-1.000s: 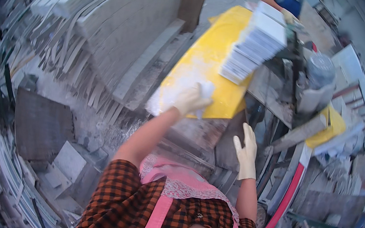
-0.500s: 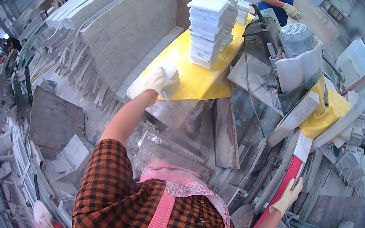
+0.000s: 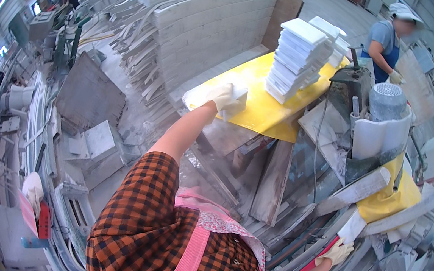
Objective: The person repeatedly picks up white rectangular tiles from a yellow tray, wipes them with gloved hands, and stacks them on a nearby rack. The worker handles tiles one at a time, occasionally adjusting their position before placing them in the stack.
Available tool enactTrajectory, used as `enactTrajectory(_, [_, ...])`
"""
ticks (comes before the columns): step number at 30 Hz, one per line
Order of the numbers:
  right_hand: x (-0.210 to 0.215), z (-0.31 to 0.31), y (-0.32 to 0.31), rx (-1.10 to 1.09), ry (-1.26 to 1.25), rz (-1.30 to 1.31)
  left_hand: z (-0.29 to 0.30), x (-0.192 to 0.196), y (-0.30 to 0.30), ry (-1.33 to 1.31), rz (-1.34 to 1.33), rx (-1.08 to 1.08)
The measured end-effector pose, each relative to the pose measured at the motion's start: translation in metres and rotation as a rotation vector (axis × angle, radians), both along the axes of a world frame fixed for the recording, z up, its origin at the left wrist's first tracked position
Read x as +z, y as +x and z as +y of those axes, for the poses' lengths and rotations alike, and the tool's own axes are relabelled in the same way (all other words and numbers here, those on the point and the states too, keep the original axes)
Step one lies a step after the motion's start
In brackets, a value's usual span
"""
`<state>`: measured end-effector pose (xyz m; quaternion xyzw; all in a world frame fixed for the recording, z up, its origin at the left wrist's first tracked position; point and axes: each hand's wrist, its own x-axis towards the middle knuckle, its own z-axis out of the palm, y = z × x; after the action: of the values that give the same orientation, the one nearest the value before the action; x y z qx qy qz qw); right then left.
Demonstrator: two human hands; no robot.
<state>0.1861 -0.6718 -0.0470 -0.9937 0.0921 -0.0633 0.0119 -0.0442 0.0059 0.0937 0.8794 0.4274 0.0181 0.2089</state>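
My left hand point(image 3: 222, 96), in a pale glove, reaches out to the near left end of a yellow sheet point(image 3: 256, 113). Its fingers are closed on a white tile point(image 3: 239, 97), partly covered by the hand. Farther along the same sheet stand tall stacks of white tiles point(image 3: 296, 58). On the right, my gloved right hand point(image 3: 338, 253) lies with fingers apart beside a long red strip point(image 3: 309, 268), seemingly touching its edge. A white slab piece point(image 3: 353, 225) sits at the far end of that strip, just beyond my fingers.
A long wall of stacked pale slabs point(image 3: 214, 35) runs behind the sheet. To the right stands a dusty machine with a grey motor point(image 3: 388, 101) and a second yellow sheet point(image 3: 394, 196). A co-worker in blue point(image 3: 384, 48) stands beyond it. Dark boards point(image 3: 92, 90) lean at left.
The view has swung left and up, so the scene shifts right and the co-worker shows more fully. My left hand stays at the tile; my right hand's fingers have spread beside the red strip.
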Motion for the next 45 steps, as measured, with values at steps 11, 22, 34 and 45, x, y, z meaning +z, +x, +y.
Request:
enactTrajectory(11, [0.031, 0.039, -0.022, 0.271, 0.413, -0.392, -0.007, -0.002, 0.005, -0.072, -0.170, 0.081])
enactTrajectory(22, [0.035, 0.203, -0.038, 0.645, 0.457, -0.222, -0.025, 0.012, -0.007, -0.087, -0.186, 0.177])
enactTrajectory(34, [0.037, 0.204, -0.039, 0.649, 0.460, -0.165, -0.017, 0.001, -0.001, -0.097, -0.180, 0.174])
enactTrajectory(45, [0.037, 0.200, -0.038, 0.669, 0.459, -0.144, -0.017, 0.004, -0.001, -0.090, -0.119, 0.177])
